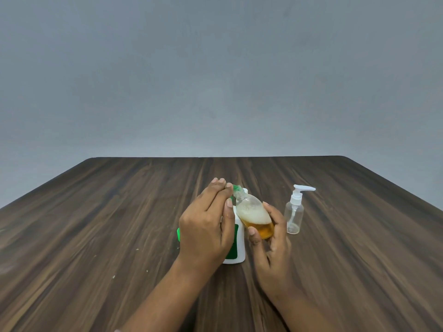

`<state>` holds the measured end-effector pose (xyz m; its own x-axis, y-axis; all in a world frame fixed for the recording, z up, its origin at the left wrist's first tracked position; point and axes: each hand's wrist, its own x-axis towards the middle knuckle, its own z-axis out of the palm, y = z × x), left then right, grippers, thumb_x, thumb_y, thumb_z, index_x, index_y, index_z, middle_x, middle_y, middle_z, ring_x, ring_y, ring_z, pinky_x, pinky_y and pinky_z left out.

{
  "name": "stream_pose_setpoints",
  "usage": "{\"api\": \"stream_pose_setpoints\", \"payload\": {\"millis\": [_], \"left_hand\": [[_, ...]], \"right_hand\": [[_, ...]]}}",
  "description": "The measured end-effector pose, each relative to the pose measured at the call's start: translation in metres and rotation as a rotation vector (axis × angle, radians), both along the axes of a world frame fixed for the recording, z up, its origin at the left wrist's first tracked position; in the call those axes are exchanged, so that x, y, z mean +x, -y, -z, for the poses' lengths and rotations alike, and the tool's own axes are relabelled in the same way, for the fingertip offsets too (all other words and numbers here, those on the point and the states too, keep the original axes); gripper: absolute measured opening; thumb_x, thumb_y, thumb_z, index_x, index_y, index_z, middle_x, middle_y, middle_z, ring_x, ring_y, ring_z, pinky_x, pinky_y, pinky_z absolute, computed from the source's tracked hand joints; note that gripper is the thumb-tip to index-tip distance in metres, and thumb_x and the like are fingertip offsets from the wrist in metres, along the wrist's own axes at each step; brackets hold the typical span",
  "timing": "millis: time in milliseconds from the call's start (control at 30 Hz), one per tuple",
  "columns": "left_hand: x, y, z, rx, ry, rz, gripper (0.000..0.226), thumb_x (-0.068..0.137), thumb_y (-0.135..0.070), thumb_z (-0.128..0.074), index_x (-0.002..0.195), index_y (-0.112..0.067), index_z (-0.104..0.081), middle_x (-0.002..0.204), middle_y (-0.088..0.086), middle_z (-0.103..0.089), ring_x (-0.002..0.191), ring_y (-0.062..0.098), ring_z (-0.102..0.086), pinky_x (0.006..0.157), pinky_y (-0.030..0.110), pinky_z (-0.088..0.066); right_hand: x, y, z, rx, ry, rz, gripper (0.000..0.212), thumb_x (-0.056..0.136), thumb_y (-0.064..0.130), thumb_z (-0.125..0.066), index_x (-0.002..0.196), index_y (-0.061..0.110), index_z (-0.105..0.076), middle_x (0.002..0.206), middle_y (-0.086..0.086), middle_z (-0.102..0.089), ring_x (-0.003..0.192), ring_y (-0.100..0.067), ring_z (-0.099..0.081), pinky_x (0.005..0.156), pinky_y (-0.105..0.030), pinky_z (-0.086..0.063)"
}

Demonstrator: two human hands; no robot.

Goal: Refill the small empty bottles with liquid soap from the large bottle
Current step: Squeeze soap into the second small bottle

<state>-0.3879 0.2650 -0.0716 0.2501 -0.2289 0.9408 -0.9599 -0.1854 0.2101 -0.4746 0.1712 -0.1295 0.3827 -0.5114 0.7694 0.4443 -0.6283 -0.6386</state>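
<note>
We are curling our right hand (271, 238) round the small bottle (254, 212), thumb in front and fingers behind. We are holding it tilted just right of the large bottle (239, 245), with amber soap and foam lying inside it. Our left hand (206, 228) is hovering in front of the large bottle, fingers nearly straight and close together, tips reaching the green cap (236, 187) on the small bottle's neck. We cannot tell whether they are pinching it.

An empty pump bottle (294, 216) is standing further right of the large bottle. A green piece (178, 234) is showing to its left.

Everything is sitting on a dark wood-grain table (119, 212) dotted with pale specks (113, 276), and a plain grey wall (215, 68) is rising behind it.
</note>
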Motion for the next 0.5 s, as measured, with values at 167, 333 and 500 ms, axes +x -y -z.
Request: {"api": "stream_pose_setpoints", "payload": {"millis": [167,333,500], "left_hand": [[0.001,0.002,-0.007,0.018,0.031,-0.018,0.035,0.094,-0.016,-0.041,0.104,-0.001,-0.071,0.108,0.009,-0.070,0.108,0.017,-0.063,0.094,0.026,-0.048],[0.003,0.000,-0.016,0.058,0.076,-0.032,0.036,0.094,-0.018,-0.040,0.097,-0.004,-0.073,0.102,0.004,-0.072,0.102,0.016,-0.066,0.088,0.023,-0.049],[0.004,0.002,-0.011,0.075,0.065,-0.048,0.039,0.097,-0.021,-0.037,0.096,-0.004,-0.072,0.099,0.004,-0.072,0.100,0.018,-0.067,0.084,0.025,-0.051]], "right_hand": [[0.002,0.000,0.001,-0.004,0.019,0.019,0.042,0.092,0.028,-0.051,0.133,0.023,-0.041,0.108,0.005,-0.063,0.091,-0.006,-0.063,0.071,-0.010,-0.049],[0.004,-0.001,0.000,0.003,0.024,0.038,0.042,0.093,0.044,-0.051,0.132,0.032,-0.041,0.105,-0.008,-0.063,0.087,-0.003,-0.062,0.069,-0.009,-0.048],[0.001,0.002,0.004,-0.018,0.005,0.032,0.041,0.092,0.027,-0.050,0.131,0.021,-0.041,0.105,0.002,-0.063,0.088,-0.004,-0.062,0.069,-0.008,-0.047]]}}
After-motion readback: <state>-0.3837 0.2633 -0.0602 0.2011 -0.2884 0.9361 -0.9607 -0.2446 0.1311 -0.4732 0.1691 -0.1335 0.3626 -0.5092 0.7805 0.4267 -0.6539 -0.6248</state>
